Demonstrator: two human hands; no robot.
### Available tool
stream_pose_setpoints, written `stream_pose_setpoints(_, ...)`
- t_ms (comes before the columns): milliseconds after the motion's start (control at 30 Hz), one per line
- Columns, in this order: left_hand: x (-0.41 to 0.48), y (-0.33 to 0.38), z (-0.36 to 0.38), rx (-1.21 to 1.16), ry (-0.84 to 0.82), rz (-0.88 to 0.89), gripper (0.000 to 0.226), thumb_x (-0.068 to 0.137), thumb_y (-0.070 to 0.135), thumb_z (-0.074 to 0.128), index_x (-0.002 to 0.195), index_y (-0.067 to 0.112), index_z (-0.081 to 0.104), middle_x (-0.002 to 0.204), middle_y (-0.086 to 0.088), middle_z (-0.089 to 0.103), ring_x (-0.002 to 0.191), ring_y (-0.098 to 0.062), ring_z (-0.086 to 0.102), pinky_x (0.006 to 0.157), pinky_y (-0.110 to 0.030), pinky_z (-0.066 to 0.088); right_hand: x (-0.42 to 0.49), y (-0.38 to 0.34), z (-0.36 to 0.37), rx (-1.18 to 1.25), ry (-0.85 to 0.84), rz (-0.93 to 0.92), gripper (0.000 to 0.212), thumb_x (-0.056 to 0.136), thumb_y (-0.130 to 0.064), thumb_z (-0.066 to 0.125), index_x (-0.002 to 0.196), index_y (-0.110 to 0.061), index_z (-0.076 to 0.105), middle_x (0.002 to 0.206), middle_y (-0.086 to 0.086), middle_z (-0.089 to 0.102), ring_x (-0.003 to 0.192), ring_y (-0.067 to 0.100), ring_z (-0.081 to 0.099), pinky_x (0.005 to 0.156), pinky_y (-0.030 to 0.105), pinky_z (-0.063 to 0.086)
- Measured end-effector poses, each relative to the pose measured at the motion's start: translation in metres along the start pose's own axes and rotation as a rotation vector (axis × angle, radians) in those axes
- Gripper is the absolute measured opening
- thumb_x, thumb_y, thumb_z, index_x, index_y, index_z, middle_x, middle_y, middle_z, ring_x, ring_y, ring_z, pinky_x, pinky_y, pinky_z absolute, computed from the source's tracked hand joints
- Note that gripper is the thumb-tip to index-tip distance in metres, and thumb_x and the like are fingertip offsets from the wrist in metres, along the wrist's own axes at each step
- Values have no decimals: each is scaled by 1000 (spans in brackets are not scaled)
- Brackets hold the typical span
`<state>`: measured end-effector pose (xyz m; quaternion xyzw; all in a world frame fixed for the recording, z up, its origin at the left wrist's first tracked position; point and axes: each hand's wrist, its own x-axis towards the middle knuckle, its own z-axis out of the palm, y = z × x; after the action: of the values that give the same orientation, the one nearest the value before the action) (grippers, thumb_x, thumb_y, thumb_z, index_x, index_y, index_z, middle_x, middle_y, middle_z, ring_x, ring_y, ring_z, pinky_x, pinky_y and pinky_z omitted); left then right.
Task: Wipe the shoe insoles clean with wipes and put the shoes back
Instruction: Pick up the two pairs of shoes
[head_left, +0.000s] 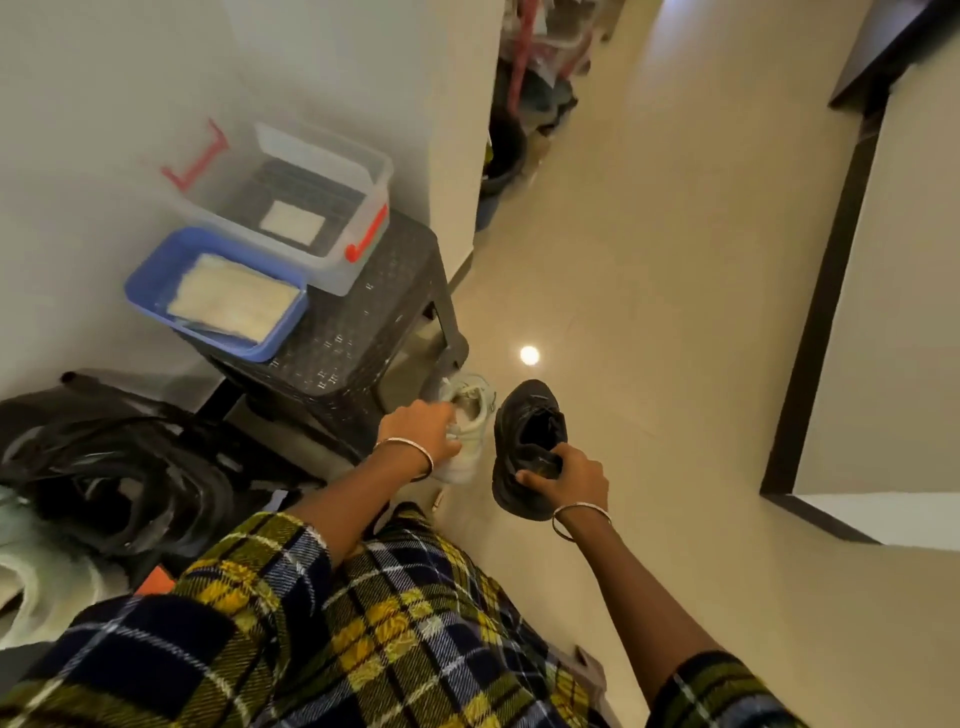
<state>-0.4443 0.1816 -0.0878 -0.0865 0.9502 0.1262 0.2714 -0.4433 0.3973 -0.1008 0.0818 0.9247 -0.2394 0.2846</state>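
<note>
Fingers curled round the heel, the right hand grips a black shoe — the left hand clutches a white shoe at the black one's nine o'clock, just beside the dark stool.

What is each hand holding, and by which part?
Left hand grips the white shoe by its upper beside the opening; right hand holds the black shoe by its heel rim, fingers curled over it.

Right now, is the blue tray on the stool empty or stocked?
Stocked: the blue tray holds a pale flat stack, likely wipes, covering most of its bottom.
</note>
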Motion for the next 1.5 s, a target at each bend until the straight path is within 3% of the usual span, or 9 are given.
stream_pose_setpoints(267, 76, -19, 63, -15, -46, 75, 33, 87, 42, 60, 116, 26, 57, 112, -9, 66, 101, -32, 63, 80, -36, 50, 75, 17, 73, -67, -53, 134, 51, 78, -48, 78, 116, -17, 63, 112, 11, 70, 100, 31, 65, 81, 36, 52)
stream_pose_setpoints(533, 128, -43, 155, -90, -32, 73, 28, 89, 41, 61, 108, 22, 56, 100, -11, 68, 93, -32, 65, 73, -37, 49, 129, 38, 146, -136, 4, 202, 43, 82, -46, 75, 108, -14, 64, 105, 10, 71, 100, 32, 64, 78, 35, 49)
stream_pose_setpoints(733, 152, -55, 198, -134, -65, 55, 25, 91, 32, 63, 111, 19, 58, 102, -13, 69, 95, -34, 65, 77, -39, 51, 140, 57, 193, -103, -43, 222, 29, 88, -34, 71, 104, -10, 67, 103, 13, 70, 97, 34, 62, 77, 36, 47)
stream_pose_setpoints(867, 165, -61, 212, -177, -35, 35, 23, 91, 21, 62, 113, 14, 58, 103, -17, 68, 96, -37, 64, 78, -41, 50, 147, 70, 209, -96, -133, 245, 26, 88, -29, 69, 108, -13, 69, 105, 11, 68, 96, 31, 63, 82, 38, 53)
stream_pose_setpoints(1033, 167, -71, 230, -244, -196, 16, 31, 93, 21, 56, 124, 18, 58, 107, -21, 68, 99, -39, 63, 81, -41, 50, 149, 85, 216, -84, -218, 255, 33, 90, -25, 68, 121, -15, 67, 116, 9, 68, 106, 30, 62, 87, 35, 50)
stream_pose_setpoints(1167, 157, -80, 237, -289, -325, 51, 43, 95, 18, 55, 137, 19, 48, 118, -21, 65, 107, -38, 61, 90, -40, 50, 146, 85, 222, -32, -275, 242, 43, 93, -26, 63, 134, -15, 57, 128, 10, 62, 116, 31, 59, 94, 37, 48)
stream_pose_setpoints(1300, 147, -79, 229, -347, -335, 58, 40, 94, 15, 56, 134, 18, 53, 123, -16, 64, 112, -33, 59, 94, -37, 47, 137, 75, 224, -58, -219, 285, 50, 98, -32, 53, 146, -23, 42, 138, 6, 57, 120, 30, 57, 97, 43, 49)
stream_pose_setpoints(1400, 132, -78, 213, -373, -373, 51, 34, 94, 20, 57, 127, 19, 60, 123, -12, 65, 113, -30, 59, 97, -34, 47, 125, 61, 215, -141, -115, 293, 39, 100, -32, 47, 138, -23, 46, 130, 6, 59, 116, 31, 58, 92, 44, 48)
stream_pose_setpoints(1500, 117, -76, 185, -369, -413, 37, 31, 93, 24, 57, 124, 20, 63, 123, -9, 65, 111, -27, 60, 95, -31, 47, 110, 41, 203, -178, -62, 190, 28, 102, -32, 43, 121, -16, 57, 120, 10, 61, 109, 33, 59, 86, 43, 47)
